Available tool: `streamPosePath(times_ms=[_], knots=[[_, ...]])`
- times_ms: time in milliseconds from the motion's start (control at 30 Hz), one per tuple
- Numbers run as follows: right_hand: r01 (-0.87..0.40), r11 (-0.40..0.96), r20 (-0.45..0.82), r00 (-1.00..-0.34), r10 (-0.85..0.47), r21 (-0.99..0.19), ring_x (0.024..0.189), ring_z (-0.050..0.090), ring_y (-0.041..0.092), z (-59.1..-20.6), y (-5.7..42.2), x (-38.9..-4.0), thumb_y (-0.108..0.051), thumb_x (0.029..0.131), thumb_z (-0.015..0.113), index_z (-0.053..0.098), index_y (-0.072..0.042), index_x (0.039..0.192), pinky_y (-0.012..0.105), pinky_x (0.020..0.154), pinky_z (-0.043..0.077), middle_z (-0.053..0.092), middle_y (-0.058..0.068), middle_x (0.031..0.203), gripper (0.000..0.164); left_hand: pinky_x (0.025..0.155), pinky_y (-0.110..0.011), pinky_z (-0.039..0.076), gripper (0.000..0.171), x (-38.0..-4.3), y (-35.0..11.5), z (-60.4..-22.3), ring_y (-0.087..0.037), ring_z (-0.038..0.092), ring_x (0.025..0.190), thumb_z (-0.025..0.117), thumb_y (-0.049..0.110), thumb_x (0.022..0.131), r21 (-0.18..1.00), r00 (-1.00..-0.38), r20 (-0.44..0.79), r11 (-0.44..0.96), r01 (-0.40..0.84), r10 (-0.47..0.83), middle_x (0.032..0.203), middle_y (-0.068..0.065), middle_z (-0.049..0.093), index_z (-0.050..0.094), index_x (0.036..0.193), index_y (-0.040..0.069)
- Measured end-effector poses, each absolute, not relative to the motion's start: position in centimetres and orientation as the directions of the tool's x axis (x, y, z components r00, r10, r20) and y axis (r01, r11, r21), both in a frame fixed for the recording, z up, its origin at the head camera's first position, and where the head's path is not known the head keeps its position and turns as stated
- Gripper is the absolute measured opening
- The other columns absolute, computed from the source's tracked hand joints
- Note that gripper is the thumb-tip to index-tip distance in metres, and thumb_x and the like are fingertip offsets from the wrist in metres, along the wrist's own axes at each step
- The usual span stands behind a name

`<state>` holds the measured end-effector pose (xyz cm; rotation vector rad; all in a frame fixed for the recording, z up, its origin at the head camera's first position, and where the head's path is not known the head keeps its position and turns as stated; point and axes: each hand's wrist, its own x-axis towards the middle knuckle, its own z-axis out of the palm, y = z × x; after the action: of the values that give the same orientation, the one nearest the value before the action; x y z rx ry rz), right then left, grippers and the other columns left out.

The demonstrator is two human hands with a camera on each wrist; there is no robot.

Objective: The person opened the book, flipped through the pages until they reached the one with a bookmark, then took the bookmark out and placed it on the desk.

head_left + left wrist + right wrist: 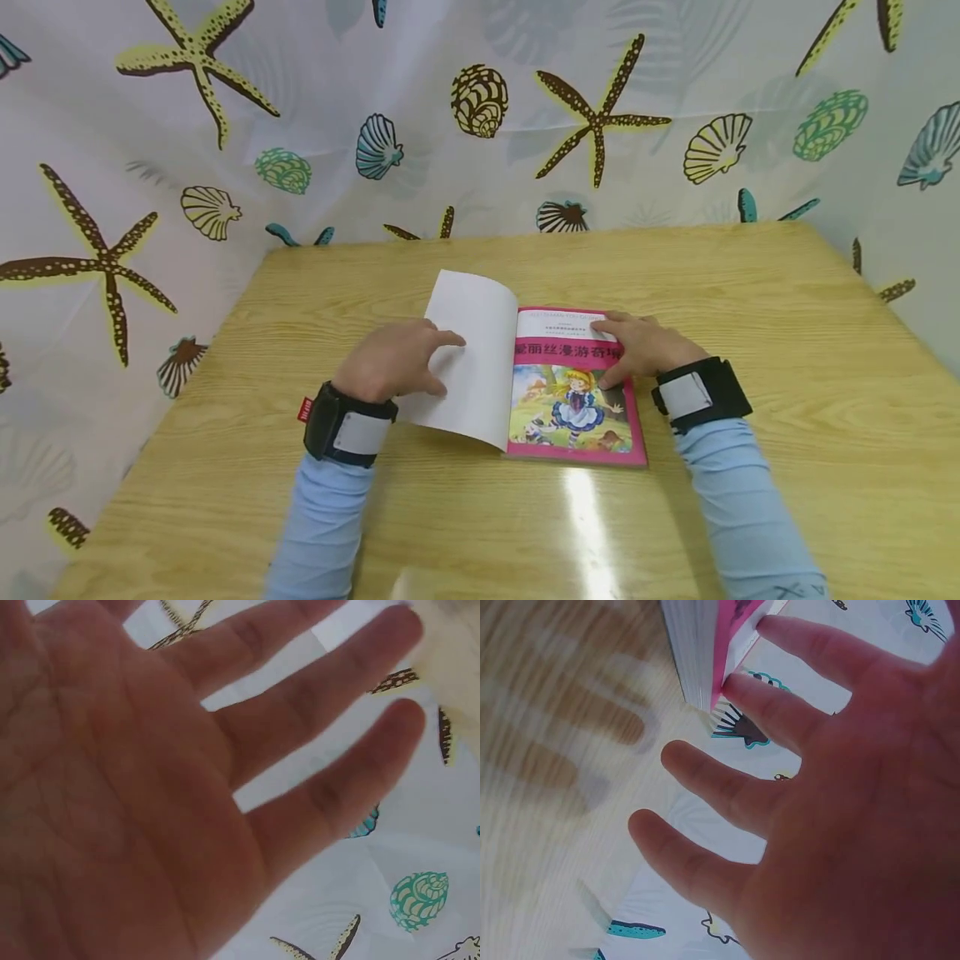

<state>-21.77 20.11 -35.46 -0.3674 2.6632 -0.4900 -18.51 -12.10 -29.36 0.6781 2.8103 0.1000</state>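
Observation:
A thin book lies open on the wooden table, its right side showing a pink page with a printed title and a girl in a blue dress. To the left, a blank white leaf stands partly lifted and curved. My left hand is at the outer part of this leaf, thumb and index finger spread over it; the left wrist view shows its fingers straight and apart. My right hand rests at the pink page's right edge. In the right wrist view, two fingertips touch the book's surface near its corner.
The light wooden table extends around the book. A white cloth printed with starfish and shells hangs behind the table and along both sides. Each wrist wears a black strap over a light blue sleeve.

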Motion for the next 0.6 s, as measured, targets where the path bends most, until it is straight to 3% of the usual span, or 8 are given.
streamPosePath(times_ms=[100, 233, 333, 433, 600], knots=[[-0.186, 0.899, -0.337, -0.881, -0.331, -0.396, 0.139, 0.021, 0.063, -35.5, 20.1, -21.8, -0.028, 0.08, 0.086, 0.039, 0.002, 0.153, 0.075, 0.106, 0.029, 0.02, 0.03, 0.161, 0.091, 0.069, -0.034, 0.053, 0.081, -19.0, -11.7, -30.6, -0.024, 0.059, 0.088, 0.089, 0.031, 0.079, 0.089, -0.865, -0.303, 0.916, 0.392, 0.4, 0.118, -0.012, 0.066, 0.052, 0.151, 0.024], [-0.195, 0.892, -0.332, -0.878, -0.345, -0.409, 0.137, 0.021, 0.063, -35.5, 20.1, -21.9, -0.028, 0.08, 0.087, 0.039, 0.002, 0.153, 0.074, 0.105, 0.029, 0.019, 0.031, 0.16, 0.092, 0.067, -0.037, 0.053, 0.096, -19.6, -10.9, -32.2, -0.024, 0.058, 0.088, 0.09, 0.038, 0.077, 0.045, -0.86, -0.365, 0.929, 0.368, 0.358, 0.12, -0.013, 0.064, 0.039, 0.158, 0.028], [-0.194, 0.888, -0.335, -0.875, -0.349, -0.418, 0.137, 0.021, 0.062, -35.6, 20.2, -21.9, -0.029, 0.081, 0.087, 0.038, 0.001, 0.153, 0.075, 0.106, 0.028, 0.018, 0.031, 0.161, 0.092, 0.075, -0.041, 0.055, 0.1, -19.8, -10.4, -33.0, -0.027, 0.059, 0.098, 0.09, 0.042, 0.075, -0.002, -0.857, -0.388, 0.93, 0.368, 0.339, 0.127, -0.015, 0.062, 0.037, 0.159, 0.027], [-0.207, 0.884, -0.326, -0.875, -0.359, -0.419, 0.137, 0.022, 0.063, -35.8, 20.4, -22.0, -0.029, 0.081, 0.086, 0.039, 0.002, 0.153, 0.075, 0.106, 0.028, 0.018, 0.032, 0.16, 0.092, 0.091, -0.049, 0.053, 0.1, -19.9, -10.3, -33.4, -0.032, 0.054, 0.119, 0.09, 0.043, 0.075, -0.029, -0.853, -0.394, 0.924, 0.382, 0.341, 0.14, -0.016, 0.055, 0.039, 0.158, 0.024], [-0.225, 0.872, -0.289, -0.882, -0.372, -0.436, 0.137, 0.027, 0.062, -35.9, 20.8, -22.2, -0.027, 0.084, 0.084, 0.038, 0.008, 0.15, 0.071, 0.109, 0.028, 0.022, 0.035, 0.158, 0.088, 0.104, -0.055, 0.046, 0.096, -20.1, -10.2, -33.9, -0.037, 0.046, 0.137, 0.091, 0.035, 0.077, 0.045, -0.834, -0.426, 0.929, 0.369, 0.351, 0.156, -0.014, 0.043, 0.041, 0.157, 0.019]])
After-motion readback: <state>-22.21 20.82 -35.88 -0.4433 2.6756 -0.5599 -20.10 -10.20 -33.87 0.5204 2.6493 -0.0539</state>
